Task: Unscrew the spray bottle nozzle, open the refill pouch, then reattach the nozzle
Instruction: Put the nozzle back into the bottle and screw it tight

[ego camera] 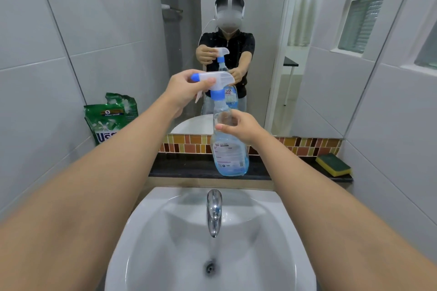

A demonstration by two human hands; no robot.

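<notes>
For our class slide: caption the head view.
Left hand grips nozzle, right hand steadies spray bottle above sink.

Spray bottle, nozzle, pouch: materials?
Spray bottle: clear, glossy plastic by the look; blue liquid shows through. Nozzle: translucent white plastic, opaque blue collar and tip. Refill pouch: glossy green printed film, probably plastic; creased, crumpled top.

One spray bottle [229,149], one refill pouch [111,118], one sponge [333,164], two hands.
</notes>
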